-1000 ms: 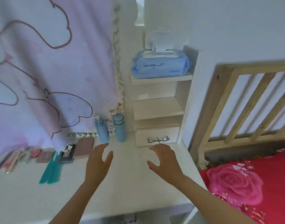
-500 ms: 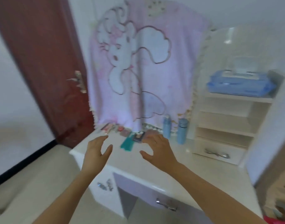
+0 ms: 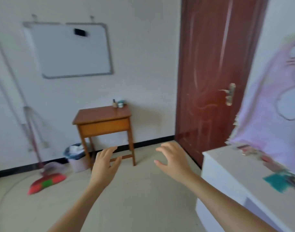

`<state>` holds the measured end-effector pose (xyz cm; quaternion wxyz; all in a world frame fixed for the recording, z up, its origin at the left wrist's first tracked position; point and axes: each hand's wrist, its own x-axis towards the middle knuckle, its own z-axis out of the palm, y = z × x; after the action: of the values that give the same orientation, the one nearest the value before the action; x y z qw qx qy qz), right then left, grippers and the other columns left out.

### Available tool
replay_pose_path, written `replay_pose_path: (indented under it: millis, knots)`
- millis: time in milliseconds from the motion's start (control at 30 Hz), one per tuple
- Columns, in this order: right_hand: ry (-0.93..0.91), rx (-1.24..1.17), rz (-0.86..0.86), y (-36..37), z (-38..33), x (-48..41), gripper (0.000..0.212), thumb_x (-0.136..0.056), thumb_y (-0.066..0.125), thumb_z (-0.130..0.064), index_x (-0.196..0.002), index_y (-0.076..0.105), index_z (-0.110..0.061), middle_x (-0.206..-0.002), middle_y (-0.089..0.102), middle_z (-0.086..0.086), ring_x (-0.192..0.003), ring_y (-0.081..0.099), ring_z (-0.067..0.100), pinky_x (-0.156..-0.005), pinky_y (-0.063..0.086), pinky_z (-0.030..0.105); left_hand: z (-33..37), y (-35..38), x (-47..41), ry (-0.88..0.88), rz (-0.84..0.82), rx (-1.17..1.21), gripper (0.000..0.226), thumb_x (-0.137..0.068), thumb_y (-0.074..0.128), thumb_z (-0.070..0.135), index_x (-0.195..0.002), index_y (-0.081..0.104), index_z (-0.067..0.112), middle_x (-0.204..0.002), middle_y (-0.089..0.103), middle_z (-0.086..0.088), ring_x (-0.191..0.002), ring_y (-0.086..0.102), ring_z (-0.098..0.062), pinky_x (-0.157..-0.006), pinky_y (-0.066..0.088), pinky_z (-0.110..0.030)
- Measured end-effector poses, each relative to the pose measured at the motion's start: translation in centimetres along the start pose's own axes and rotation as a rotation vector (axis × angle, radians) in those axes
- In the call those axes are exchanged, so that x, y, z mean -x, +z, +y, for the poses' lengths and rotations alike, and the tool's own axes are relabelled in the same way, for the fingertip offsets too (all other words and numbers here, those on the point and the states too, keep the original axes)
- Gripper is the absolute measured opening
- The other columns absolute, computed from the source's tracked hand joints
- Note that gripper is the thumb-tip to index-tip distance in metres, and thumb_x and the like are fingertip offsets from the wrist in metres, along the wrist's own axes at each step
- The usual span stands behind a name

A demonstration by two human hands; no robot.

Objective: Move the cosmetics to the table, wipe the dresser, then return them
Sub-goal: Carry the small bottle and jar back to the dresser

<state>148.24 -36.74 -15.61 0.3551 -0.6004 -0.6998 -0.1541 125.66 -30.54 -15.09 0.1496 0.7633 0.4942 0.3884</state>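
Observation:
A small wooden table (image 3: pixel 100 114) stands against the far wall, with a few small cosmetic bottles (image 3: pixel 118 103) at its back right corner. The white dresser (image 3: pixel 227 166) fills the right edge; a teal comb (image 3: pixel 275 182) and blurred cosmetics (image 3: pixel 254 152) lie on it under a hanging pink cloth (image 3: pixel 267 114). My left hand (image 3: pixel 105 164) and my right hand (image 3: pixel 173 159) are both held out in front of me over the floor, fingers spread and relaxed, holding nothing.
A dark red door (image 3: pixel 215 72) is shut between table and dresser. A waste bin (image 3: pixel 76 156) sits left of the table, a broom and red dustpan (image 3: pixel 46 182) lean at the wall, and a whiteboard (image 3: pixel 71 49) hangs above.
My view has swung left from the dresser shelves and bottles to the room with the wooden table. Both hands stayed out in front, empty.

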Motion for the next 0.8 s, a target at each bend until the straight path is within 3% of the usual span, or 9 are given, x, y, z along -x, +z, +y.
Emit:
replay_pose_path:
  millis: [133, 333, 433, 533, 800]
  knots:
    - [-0.072, -0.036, -0.143, 4.4, -6.1, -2.8, 0.039, -0.069, 0.048, -0.045, -0.091, 0.064, -0.018, -0.089, 0.065, 0.002, -0.087, 0.064, 0.025, -0.07, 0.05, 0.036, -6.4, -6.4, 1.9, -0.116, 0.088, -0.081, 0.041, -0.089, 0.056, 0.023, -0.128, 0.05, 0.013, -0.131, 0.051, -0.003, -0.126, 0.037, -0.02, -0.102, 0.031, -0.031]
    - [-0.139, -0.054, -0.214, 8.7, -11.9, -6.2, 0.039, -0.064, 0.063, -0.038, -0.096, 0.066, -0.015, -0.09, 0.065, 0.002, -0.087, 0.064, 0.025, -0.07, 0.04, 0.028, -11.4, -12.0, 2.2, -0.186, 0.162, -0.115, 0.043, -0.089, 0.053, 0.027, -0.131, 0.047, 0.016, -0.133, 0.049, -0.001, -0.128, 0.034, -0.016, -0.104, 0.033, -0.034]
    - [-0.174, -0.054, -0.235, 10.1, -12.7, -7.9, 0.042, -0.076, 0.062, -0.037, -0.111, 0.062, -0.014, -0.109, 0.06, 0.007, -0.106, 0.055, 0.028, -0.083, 0.035, 0.033, -12.5, -12.6, 1.1, -0.193, 0.168, -0.112, 0.044, -0.09, 0.051, 0.029, -0.132, 0.045, 0.017, -0.134, 0.048, -0.001, -0.128, 0.033, -0.015, -0.104, 0.034, -0.034]
    - [-0.177, -0.047, -0.296, 11.5, -12.0, -10.1, 0.046, -0.086, 0.056, -0.038, -0.127, 0.048, -0.02, -0.13, 0.046, 0.0, -0.124, 0.035, 0.018, -0.098, 0.027, 0.031, -13.1, -12.4, -0.7, -0.187, 0.168, -0.084, 0.044, -0.091, 0.051, 0.028, -0.133, 0.043, 0.017, -0.135, 0.047, -0.001, -0.129, 0.033, -0.016, -0.104, 0.032, -0.034]
    - [-0.16, -0.021, -0.288, 14.6, -7.1, -19.4, 0.046, -0.089, 0.052, -0.039, -0.131, 0.043, -0.022, -0.135, 0.04, -0.003, -0.127, 0.029, 0.014, -0.101, 0.023, 0.029, -14.8, -11.3, -10.2, -0.127, 0.206, -0.099, 0.043, -0.092, 0.049, 0.027, -0.133, 0.042, 0.018, -0.137, 0.044, 0.0, -0.128, 0.033, -0.014, -0.099, 0.027, -0.023]
